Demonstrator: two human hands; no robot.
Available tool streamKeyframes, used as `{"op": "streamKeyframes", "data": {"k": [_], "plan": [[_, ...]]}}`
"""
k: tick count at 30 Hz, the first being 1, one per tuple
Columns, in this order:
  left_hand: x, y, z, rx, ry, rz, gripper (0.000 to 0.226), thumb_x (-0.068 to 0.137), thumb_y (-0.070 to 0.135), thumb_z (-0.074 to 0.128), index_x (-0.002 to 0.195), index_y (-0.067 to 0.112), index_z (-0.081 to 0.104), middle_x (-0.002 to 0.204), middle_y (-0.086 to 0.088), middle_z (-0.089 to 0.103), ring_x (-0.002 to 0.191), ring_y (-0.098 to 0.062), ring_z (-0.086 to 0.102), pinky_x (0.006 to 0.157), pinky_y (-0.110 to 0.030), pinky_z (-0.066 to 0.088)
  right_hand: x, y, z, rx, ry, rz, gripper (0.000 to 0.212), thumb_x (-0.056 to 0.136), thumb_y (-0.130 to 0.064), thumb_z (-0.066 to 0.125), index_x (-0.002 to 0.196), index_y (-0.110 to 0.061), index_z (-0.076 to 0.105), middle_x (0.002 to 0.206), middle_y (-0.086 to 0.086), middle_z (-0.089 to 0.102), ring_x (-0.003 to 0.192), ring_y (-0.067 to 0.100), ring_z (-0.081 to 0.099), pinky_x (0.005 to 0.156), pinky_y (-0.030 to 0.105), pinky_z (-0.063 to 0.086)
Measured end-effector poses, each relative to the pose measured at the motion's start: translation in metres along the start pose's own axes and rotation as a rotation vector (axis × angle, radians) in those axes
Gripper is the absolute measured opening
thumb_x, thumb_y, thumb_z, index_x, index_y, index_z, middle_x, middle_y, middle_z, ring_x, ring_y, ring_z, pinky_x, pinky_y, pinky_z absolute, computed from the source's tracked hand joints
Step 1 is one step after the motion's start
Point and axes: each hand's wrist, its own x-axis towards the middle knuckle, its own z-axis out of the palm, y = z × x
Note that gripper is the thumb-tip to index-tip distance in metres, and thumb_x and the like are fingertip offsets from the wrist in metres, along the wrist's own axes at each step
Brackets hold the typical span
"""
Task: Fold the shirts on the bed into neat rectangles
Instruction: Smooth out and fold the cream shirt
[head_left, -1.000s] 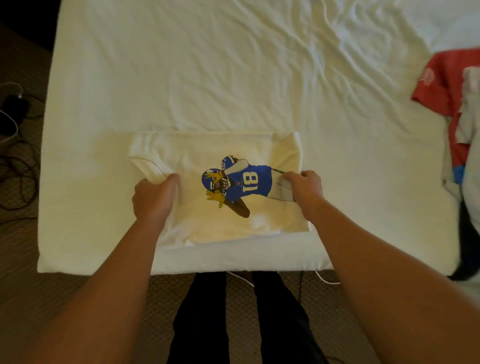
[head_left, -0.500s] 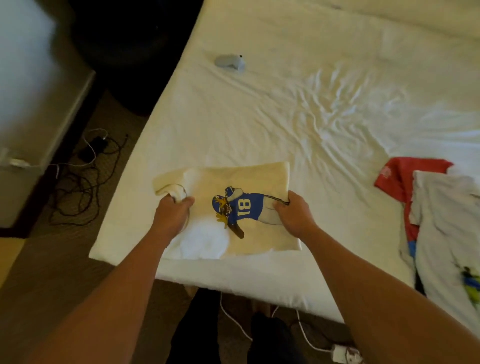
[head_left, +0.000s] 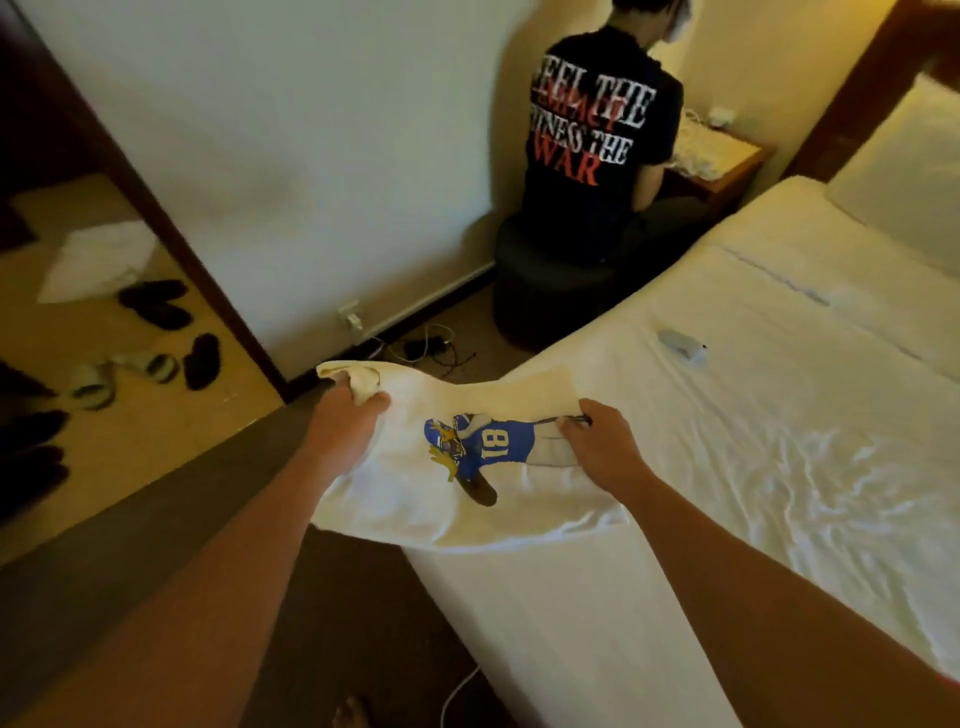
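The left hand (head_left: 347, 415) is curling its fingers round the bunched upper-left corner of the folded cream shirt (head_left: 415, 499), with the thumb lying across the top of the cloth, while the right hand (head_left: 597, 441) is pinching the shirt's right edge just beside the printed legs of the blue number-18 player graphic (head_left: 478, 447). Between the two grips the shirt is hanging in the lower middle of the frame, its long axis running roughly left to right from one hand to the other, with the lower edge sagging toward the bottom of the picture. The left part is hanging out over the dark carpet (head_left: 156, 545); the right part is overlapping the corner of the bed (head_left: 779, 467), though whether it is resting there or held just above I cannot tell. Both hands are about equally near the cloth, the left out past the bed's edge and the right over the mattress, so the bed is lying to the right of the bundle. A small grey object (head_left: 680, 345) is sitting on the sheet in the upper right, well apart. At the top centre a person in a black printed shirt (head_left: 592, 145) is sitting facing a bedside table (head_left: 727, 156), and shoes (head_left: 156, 312) are lying scattered on the floor at the left.
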Motion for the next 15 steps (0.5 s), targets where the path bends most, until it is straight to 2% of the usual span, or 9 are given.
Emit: {"op": "streamKeyframes", "data": {"k": [3,6,9,10,12,15], "plan": [[0.0,-0.008,-0.066,-0.041,0.14,0.001,0.029,0.098,0.024,0.062,0.123,0.011,0.057,0.11,-0.01,0.061,0.093,-0.025,0.056,0.073,-0.035,0.04,0.014,-0.063,0.033,-0.016,-0.06,-0.138,0.017,0.1,-0.016,0.055,0.112,-0.006,0.063,0.097,0.004,0.061,0.089,0.021,0.057,0.073,0.028,0.04],[0.005,-0.028,-0.132,-0.099,0.246,-0.004,0.031,0.1,0.024,0.058,0.129,0.015,0.055,0.115,-0.005,0.06,0.102,-0.025,0.056,0.084,-0.036,0.04,0.023,-0.123,0.075,-0.021,-0.108,-0.247,0.021,0.101,-0.014,0.054,0.118,-0.006,0.062,0.101,0.004,0.06,0.094,0.022,0.058,0.079,0.03,0.042],[0.013,-0.053,-0.2,-0.127,0.338,-0.039,0.039,0.1,0.026,0.06,0.137,0.013,0.053,0.126,-0.005,0.06,0.113,-0.027,0.057,0.089,-0.037,0.041,0.027,-0.186,0.126,-0.022,-0.156,-0.326,0.02,0.102,-0.015,0.053,0.118,-0.009,0.062,0.101,0.003,0.061,0.095,0.021,0.059,0.08,0.033,0.048],[0.017,-0.064,-0.223,-0.136,0.366,-0.056,0.041,0.1,0.026,0.06,0.139,0.013,0.052,0.127,-0.004,0.059,0.113,-0.025,0.055,0.09,-0.036,0.04,0.027,-0.206,0.146,-0.02,-0.173,-0.352,0.021,0.102,-0.016,0.052,0.119,-0.01,0.062,0.102,0.002,0.062,0.095,0.019,0.06,0.079,0.03,0.048],[0.023,-0.081,-0.268,-0.134,0.409,-0.078,0.041,0.101,0.023,0.059,0.139,0.011,0.052,0.122,0.0,0.054,0.109,-0.02,0.05,0.09,-0.035,0.037,0.026,-0.245,0.186,-0.018,-0.212,-0.404,0.021,0.103,-0.017,0.051,0.121,-0.011,0.061,0.104,0.002,0.063,0.093,0.017,0.059,0.072,0.024,0.044],[0.036,-0.106,-0.336,-0.121,0.445,-0.094,0.036,0.101,0.021,0.06,0.134,0.01,0.056,0.118,-0.002,0.056,0.112,-0.024,0.054,0.089,-0.037,0.039,0.025,-0.301,0.245,-0.047,-0.23,-0.475,0.025,0.104,-0.019,0.05,0.126,-0.011,0.061,0.107,0.004,0.063,0.093,0.02,0.057,0.07,0.026,0.041]]}}
